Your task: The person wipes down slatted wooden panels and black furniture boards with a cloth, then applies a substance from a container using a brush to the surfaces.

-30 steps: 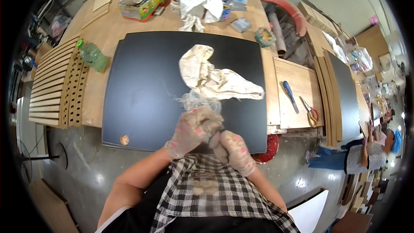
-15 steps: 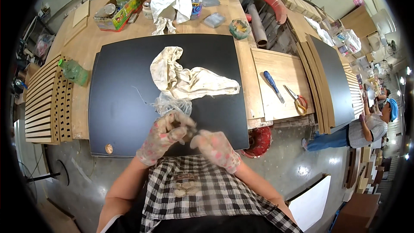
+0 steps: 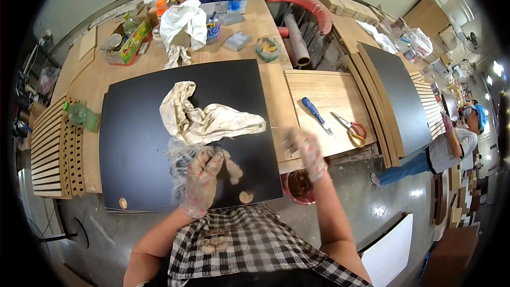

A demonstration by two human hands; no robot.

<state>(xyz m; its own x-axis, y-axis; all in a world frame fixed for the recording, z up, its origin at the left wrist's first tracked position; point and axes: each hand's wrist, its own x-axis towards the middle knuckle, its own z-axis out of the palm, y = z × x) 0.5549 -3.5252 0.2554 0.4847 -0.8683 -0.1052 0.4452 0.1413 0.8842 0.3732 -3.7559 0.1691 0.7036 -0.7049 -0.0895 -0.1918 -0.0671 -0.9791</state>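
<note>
The left hand [image 3: 202, 180], in a stained, speckled work glove, is curled over the near part of the large matte black rectangular panel [image 3: 133, 143], and its fingers are closed around a wispy clump of clear, crinkled plastic film [image 3: 183, 154] that trails up and to the left of the knuckles. Just right of that hand a small brownish piece [image 3: 232, 170] sits at the fingertips; I can't tell whether it is gripped or only touched. The right hand [image 3: 307, 151], gloved the same way, is out to the side, well apart from the left, over the front edge of the pale wooden desk [image 3: 329, 95]. It is blurred, fingers loosely spread, and I cannot tell if it has hold of anything. Below it, under the desk edge, is a round red bucket [image 3: 297, 187].

On the black panel, just beyond the left hand, lies a crumpled, dirty off-white cloth rag [image 3: 204, 117], its near edge touching the plastic film. Two small round wooden discs [image 3: 245, 197] rest on the panel's near edge. On the bare wood to the right sit a blue-handled screwdriver [image 3: 314, 112] and a pair of orange-handled scissors [image 3: 350, 127], side by side, near but clear of the right hand. A green plastic bottle [image 3: 82, 115] lies at the far left.
</note>
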